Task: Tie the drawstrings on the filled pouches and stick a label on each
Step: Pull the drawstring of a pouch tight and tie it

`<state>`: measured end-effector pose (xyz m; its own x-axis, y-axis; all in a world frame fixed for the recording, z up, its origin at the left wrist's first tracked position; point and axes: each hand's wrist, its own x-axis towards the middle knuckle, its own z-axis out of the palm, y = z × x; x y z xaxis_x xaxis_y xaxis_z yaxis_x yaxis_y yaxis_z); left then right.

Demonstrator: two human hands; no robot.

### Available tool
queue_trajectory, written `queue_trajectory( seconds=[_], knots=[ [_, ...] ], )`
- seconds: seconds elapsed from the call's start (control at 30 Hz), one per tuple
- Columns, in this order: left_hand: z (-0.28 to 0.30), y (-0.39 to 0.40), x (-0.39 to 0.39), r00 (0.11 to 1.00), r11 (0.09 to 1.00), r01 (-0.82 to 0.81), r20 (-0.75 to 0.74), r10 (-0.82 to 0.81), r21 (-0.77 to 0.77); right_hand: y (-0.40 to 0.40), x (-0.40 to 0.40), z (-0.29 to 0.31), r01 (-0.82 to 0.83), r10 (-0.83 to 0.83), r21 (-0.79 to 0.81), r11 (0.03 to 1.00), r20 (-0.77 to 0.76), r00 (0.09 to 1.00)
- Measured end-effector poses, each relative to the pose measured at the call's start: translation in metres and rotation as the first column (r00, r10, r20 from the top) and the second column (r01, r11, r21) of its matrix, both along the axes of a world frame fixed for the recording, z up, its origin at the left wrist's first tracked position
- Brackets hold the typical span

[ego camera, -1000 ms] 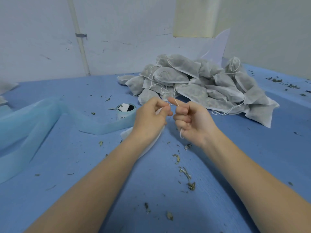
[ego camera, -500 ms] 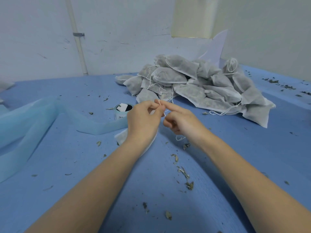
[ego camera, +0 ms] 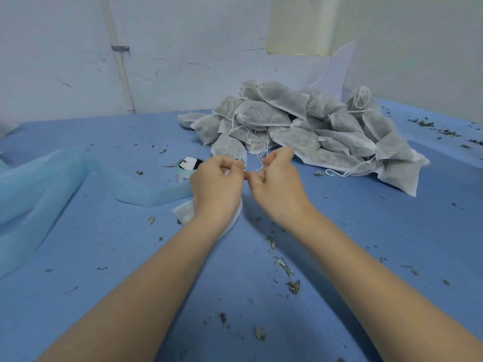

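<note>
A filled white pouch (ego camera: 184, 214) lies on the blue table, mostly hidden under my left wrist. My left hand (ego camera: 218, 188) has its fingers curled at the pouch's neck and pinches the thin white drawstring (ego camera: 258, 167). My right hand (ego camera: 278, 188) sits close beside it, fingers curled, pinching the same drawstring, which loops up between the two hands. A roll of labels (ego camera: 187, 171) stands just left of my left hand.
A big heap of filled grey-white pouches (ego camera: 308, 129) with loose strings fills the back right. Pale blue fabric (ego camera: 52, 186) lies folded along the left. Dried leaf bits (ego camera: 282, 267) are scattered over the blue table (ego camera: 104, 257). A wall runs behind.
Both hands have dropped slightly and turned knuckles up. The right fingers, stretched toward the left hand before, are now curled with the string looped above them.
</note>
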<state>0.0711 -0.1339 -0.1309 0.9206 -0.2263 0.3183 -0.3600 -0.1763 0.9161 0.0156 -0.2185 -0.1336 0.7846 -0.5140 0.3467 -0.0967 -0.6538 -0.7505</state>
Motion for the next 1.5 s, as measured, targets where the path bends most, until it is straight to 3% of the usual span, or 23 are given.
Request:
queue_trajectory(
  seconds=[0.07, 0.17, 0.27, 0.37, 0.43, 0.53, 0.67, 0.73, 0.8, 0.93, 1.07, 1.17, 1.33, 1.43, 1.5],
  knots=[
    [-0.003, 0.0, 0.0, 0.999, 0.999, 0.03, -0.023, -0.03, -0.022, -0.004, -0.002, 0.002, 0.001, -0.001, 0.005, 1.0, -0.025, 1.0],
    [-0.005, 0.001, 0.001, 0.991, 0.983, 0.087, -0.092, -0.102, -0.162, -0.013, -0.008, 0.005, -0.003, 0.013, 0.26, 0.966, -0.036, 0.999],
    [-0.005, 0.003, 0.005, 0.986, 0.98, 0.146, -0.066, -0.156, -0.137, -0.021, -0.014, 0.007, -0.08, 0.102, 0.428, 0.9, -0.03, 0.994],
    [-0.003, 0.002, 0.0, 0.923, 0.893, 0.226, -0.209, -0.324, -0.389, -0.026, -0.017, 0.009, -0.129, 0.156, 0.5, 0.856, -0.012, 0.988],
    [-0.002, 0.002, -0.004, 0.893, 0.858, 0.271, -0.219, -0.394, -0.437, -0.03, -0.017, 0.012, -0.143, 0.167, 0.527, 0.838, 0.003, 0.986],
    [-0.001, 0.004, -0.007, 0.925, 0.9, 0.314, -0.117, -0.362, -0.303, -0.036, -0.017, 0.015, -0.139, 0.162, 0.623, 0.77, 0.02, 0.987],
    [-0.002, 0.004, -0.008, 0.961, 0.979, 0.163, 0.205, -0.186, 0.124, -0.04, -0.017, 0.016, -0.129, 0.166, 0.744, 0.655, 0.025, 0.986],
    [-0.003, 0.006, -0.009, 0.941, 0.978, 0.093, 0.304, -0.147, 0.185, -0.04, -0.017, 0.016, -0.155, 0.192, 0.78, 0.607, 0.045, 0.98],
    [-0.004, 0.007, -0.007, 0.93, 0.978, 0.046, 0.349, -0.115, 0.202, -0.038, -0.016, 0.013, -0.176, 0.195, 0.73, 0.66, 0.059, 0.979],
    [-0.008, 0.007, -0.009, 0.93, 0.979, 0.028, 0.354, -0.098, 0.2, -0.034, -0.014, 0.008, -0.111, 0.094, 0.638, 0.762, 0.06, 0.994],
    [-0.006, 0.002, -0.01, 0.988, 0.989, 0.064, 0.13, -0.081, 0.133, -0.034, -0.013, 0.009, -0.067, 0.034, 0.664, 0.745, 0.062, 0.997],
    [-0.003, 0.003, -0.009, 0.993, 0.992, 0.096, 0.055, -0.101, 0.082, -0.032, -0.014, 0.012, -0.112, 0.084, 0.74, 0.663, 0.075, 0.994],
    [-0.003, 0.001, -0.009, 0.965, 0.963, 0.207, -0.127, -0.23, -0.174, -0.03, -0.017, 0.019, -0.154, 0.26, 0.912, 0.379, 0.054, 0.964],
    [-0.007, 0.0, -0.006, 0.965, 0.963, 0.244, -0.074, -0.253, -0.113, -0.029, -0.018, 0.021, -0.15, 0.291, 0.949, 0.279, 0.065, 0.954],
    [-0.009, 0.0, -0.01, 0.975, 0.968, 0.222, 0.042, -0.218, -0.12, -0.03, -0.018, 0.021, -0.147, 0.272, 0.961, 0.235, 0.08, 0.959]
  ],
)
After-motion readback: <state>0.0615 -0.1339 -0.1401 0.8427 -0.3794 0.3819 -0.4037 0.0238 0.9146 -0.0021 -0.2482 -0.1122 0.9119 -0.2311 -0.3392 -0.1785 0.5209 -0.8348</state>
